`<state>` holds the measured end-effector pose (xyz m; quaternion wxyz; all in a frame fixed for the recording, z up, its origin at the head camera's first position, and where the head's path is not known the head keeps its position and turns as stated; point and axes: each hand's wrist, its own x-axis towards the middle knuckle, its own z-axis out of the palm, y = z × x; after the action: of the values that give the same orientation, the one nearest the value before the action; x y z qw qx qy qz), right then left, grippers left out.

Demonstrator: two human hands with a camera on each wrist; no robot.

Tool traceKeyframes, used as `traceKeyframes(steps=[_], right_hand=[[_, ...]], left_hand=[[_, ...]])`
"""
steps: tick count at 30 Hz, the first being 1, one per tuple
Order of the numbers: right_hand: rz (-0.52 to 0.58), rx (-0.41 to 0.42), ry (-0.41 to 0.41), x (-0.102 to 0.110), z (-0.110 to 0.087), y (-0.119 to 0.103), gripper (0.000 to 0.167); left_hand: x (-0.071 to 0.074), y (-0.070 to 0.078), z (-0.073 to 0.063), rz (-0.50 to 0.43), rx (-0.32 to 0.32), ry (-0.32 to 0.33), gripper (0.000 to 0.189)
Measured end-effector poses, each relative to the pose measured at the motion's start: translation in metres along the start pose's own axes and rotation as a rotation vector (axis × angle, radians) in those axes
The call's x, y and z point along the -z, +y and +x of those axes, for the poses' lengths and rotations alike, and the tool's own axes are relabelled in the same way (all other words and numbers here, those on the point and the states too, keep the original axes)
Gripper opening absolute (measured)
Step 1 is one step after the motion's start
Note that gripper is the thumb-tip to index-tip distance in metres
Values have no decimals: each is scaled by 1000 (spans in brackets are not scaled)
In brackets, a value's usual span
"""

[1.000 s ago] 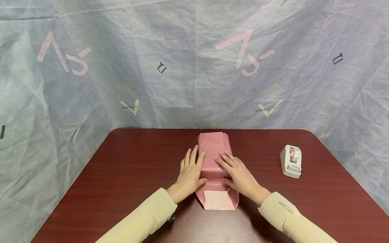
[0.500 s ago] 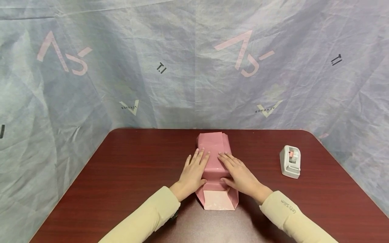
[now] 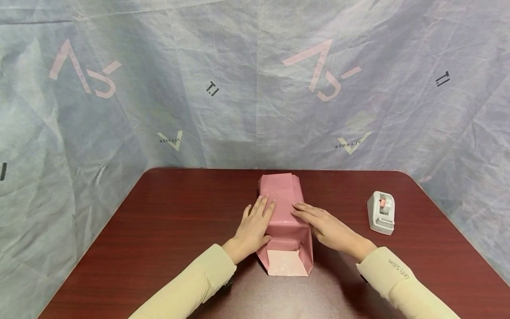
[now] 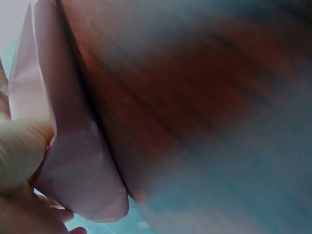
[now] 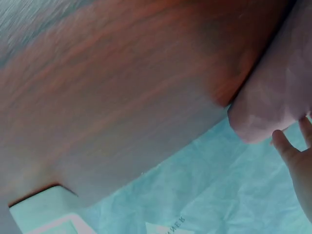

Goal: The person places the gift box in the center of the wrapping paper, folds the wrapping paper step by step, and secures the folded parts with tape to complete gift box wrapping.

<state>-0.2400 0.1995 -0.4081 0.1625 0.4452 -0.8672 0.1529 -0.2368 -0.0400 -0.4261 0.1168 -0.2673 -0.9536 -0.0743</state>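
Since the earlier frame my right hand (image 3: 328, 228) has slid rightward and its thumb has left the near end of the pink packet (image 3: 283, 217), while my left hand (image 3: 251, 230) and the packet stay almost where they were. Nearest me, a pale flap (image 3: 287, 263) sticks out toward me at the packet's near end, with the pink side folds (image 3: 307, 252) slanting in on its left and right. Just beyond, my left hand lies open over the packet's left edge, fingers straight and spread on top, thumb against the near end; it presses rather than grips. My right hand is open too, its straight fingers just reaching the top's right edge, holding nothing; I can't see its thumb clearly. I judge that I'm partway through folding in the near end, with the pale flap left to bring up. The next move seems to call for my left hand to keep the packet steady while my right is free for that flap, or for tape. Farther off to the right, well apart from the packet, the white tape dispenser (image 3: 381, 217) stands on the dark red table (image 3: 179, 221), and the printed cloth (image 3: 223, 115) hangs behind.
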Motion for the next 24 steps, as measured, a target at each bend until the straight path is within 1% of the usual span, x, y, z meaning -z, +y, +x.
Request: traceKeyframes(steps=[6,10,12,15,19,24], right_hand=[[-98,47,-51,1,-4,2,72],[-131,24,-94,-3,-6,3,86],[-143,13,-106,-4,-6,4,89],[-165,18,-105,-6,-5,5,91],[-183,32,-96,-5,-1,6,88],[-132,42,-66,-3,4,8,87]], left_hand=[[-1,0,0,-2,-4,4,98],[0,0,0,-11,-5,6,97],[0,0,0,-9,-4,4,96],[0,1,-1,-3,-2,0,97],[1,1,0,21,0,2,98],[1,2,1,43,7,-5,98]])
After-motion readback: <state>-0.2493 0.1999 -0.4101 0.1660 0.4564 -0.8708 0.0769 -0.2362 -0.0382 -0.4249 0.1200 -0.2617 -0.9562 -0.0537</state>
